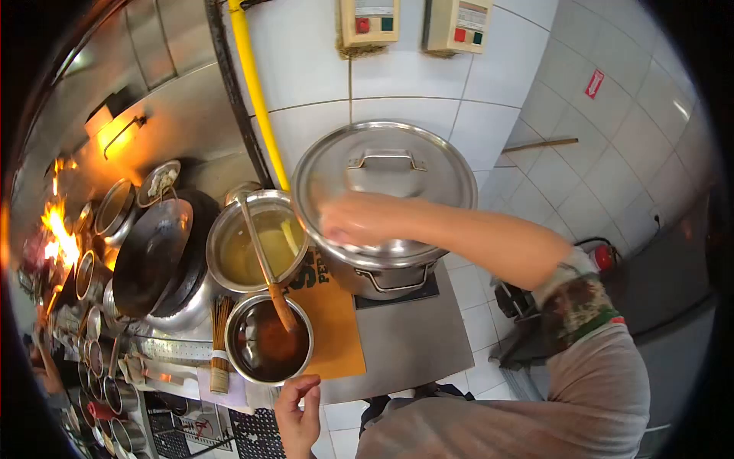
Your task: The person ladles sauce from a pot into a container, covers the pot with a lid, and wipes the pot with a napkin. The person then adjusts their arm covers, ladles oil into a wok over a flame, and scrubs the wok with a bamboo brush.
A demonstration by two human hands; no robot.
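Observation:
My right hand [353, 218] is over the near left part of the lid [390, 180] on a large steel stockpot [382, 281]. Motion blurs its fingers, and I cannot tell whether they touch the lid. Low in the view, my left hand [299, 417] has its thumb and fingers apart, holding nothing, close to the rim of a steel bowl of dark liquid [269, 340]. A pot of yellowish liquid [256, 246] stands behind that bowl. Across both lies a long-handled ladle [258, 241], its wooden grip end over the dark liquid.
A black wok [151, 260] rests on the range at left, with tall flames [60, 233] beyond it. A bamboo brush [219, 359] lies left of the bowl. A yellow pipe [258, 92] runs down the tiled wall. Another person's arm [50, 359] shows at far left.

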